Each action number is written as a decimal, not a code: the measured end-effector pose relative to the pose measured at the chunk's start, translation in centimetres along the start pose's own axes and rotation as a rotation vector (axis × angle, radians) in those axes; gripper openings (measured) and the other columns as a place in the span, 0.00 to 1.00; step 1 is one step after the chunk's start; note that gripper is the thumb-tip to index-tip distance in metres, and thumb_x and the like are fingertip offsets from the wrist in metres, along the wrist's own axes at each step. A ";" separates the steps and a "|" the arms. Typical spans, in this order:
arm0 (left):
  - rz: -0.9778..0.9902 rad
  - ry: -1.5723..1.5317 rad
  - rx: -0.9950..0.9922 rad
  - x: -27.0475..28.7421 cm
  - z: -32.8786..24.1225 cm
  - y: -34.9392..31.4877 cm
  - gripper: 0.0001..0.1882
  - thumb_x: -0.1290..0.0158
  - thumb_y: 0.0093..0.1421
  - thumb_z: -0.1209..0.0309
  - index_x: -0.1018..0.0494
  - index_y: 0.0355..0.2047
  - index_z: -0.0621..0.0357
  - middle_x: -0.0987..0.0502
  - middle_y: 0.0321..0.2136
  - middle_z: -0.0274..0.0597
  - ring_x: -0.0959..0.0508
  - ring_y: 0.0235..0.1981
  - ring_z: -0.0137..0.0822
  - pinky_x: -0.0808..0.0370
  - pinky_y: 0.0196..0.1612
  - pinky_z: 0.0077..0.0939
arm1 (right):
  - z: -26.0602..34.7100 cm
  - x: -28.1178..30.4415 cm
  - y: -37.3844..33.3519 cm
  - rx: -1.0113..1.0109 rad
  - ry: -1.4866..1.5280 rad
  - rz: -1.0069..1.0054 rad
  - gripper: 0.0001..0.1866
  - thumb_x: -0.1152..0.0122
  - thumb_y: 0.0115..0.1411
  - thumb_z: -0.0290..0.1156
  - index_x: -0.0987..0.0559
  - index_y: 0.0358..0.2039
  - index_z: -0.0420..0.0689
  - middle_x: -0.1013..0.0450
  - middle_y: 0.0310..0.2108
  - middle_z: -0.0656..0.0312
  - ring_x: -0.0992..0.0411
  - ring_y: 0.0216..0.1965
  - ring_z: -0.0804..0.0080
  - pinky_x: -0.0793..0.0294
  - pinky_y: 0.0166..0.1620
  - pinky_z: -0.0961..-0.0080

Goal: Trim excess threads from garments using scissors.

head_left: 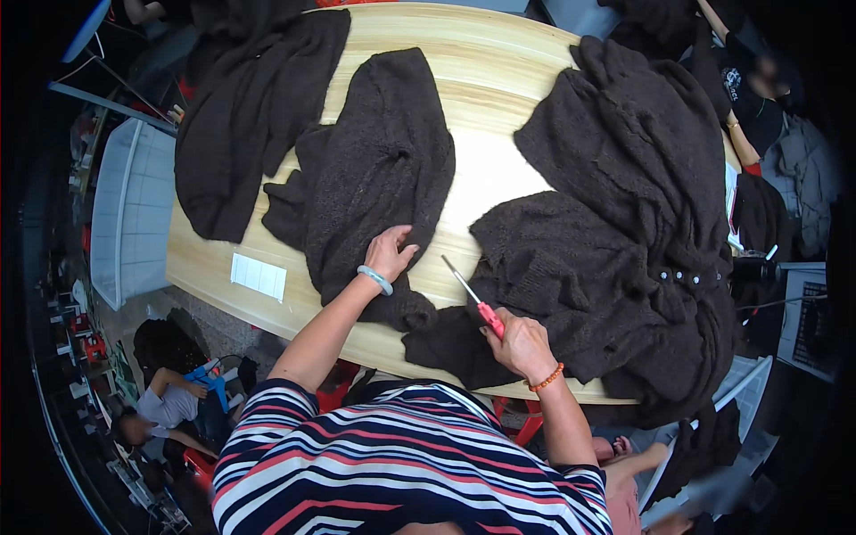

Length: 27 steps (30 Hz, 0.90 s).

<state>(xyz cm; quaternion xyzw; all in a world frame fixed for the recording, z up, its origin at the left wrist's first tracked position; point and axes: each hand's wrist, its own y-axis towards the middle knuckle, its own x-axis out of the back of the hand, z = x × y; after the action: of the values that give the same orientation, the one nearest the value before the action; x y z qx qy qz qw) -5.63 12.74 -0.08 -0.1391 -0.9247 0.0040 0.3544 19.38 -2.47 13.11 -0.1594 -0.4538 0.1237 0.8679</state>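
My left hand, with a pale bangle at its wrist, rests on a dark brown knitted garment, thumb apart from the curved fingers. It does not appear to grip the cloth. In my right hand, which wears an orange bead bracelet, is a slim tool with a red handle and a thin metal shaft. Its tip points up and left, over the strip of table between the garments. Just right of the tool lies a bunched dark knit. Small light buttons show along the right part of this pile.
Another dark knit hangs over the far left of the wooden table. A white paper lies by the left front edge. A white crate stands at the left. Other people are around, one at lower left.
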 end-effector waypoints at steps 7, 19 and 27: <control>-0.004 -0.094 0.027 -0.8 -0.4 -2.8 0.10 0.42 0.53 0.74 0.22 0.35 0.64 0.21 0.32 0.50 0.20 0.34 0.47 0.23 0.40 0.34 | 1.2 -0.9 -2.4 0.084 -0.036 0.100 0.13 0.41 0.58 0.41 0.24 0.35 0.44 0.25 0.22 0.45 0.24 0.27 0.46 0.25 0.33 0.53; -0.055 -0.607 0.367 3.4 3.9 -5.1 0.07 0.44 0.59 0.78 0.25 0.39 0.64 0.22 0.30 0.29 0.27 0.31 0.17 0.30 0.36 0.12 | 0.0 -1.2 -5.4 0.017 -0.013 -0.024 0.11 0.41 0.58 0.37 0.26 0.34 0.43 0.26 0.22 0.45 0.24 0.27 0.46 0.25 0.33 0.54; -0.107 -0.122 0.213 1.7 -1.1 -2.1 0.23 0.33 0.49 0.61 0.26 0.40 0.63 0.21 0.25 0.42 0.21 0.27 0.34 0.24 0.35 0.28 | 0.5 -1.8 -4.5 0.014 -0.018 -0.027 0.13 0.41 0.58 0.40 0.26 0.35 0.44 0.25 0.23 0.46 0.25 0.28 0.46 0.26 0.33 0.54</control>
<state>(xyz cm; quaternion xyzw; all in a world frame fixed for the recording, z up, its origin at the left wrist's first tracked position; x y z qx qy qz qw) -6.60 11.10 2.09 -0.0507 -0.9450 0.0917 0.3098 18.29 -7.16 13.77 -0.1460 -0.4629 0.1167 0.8665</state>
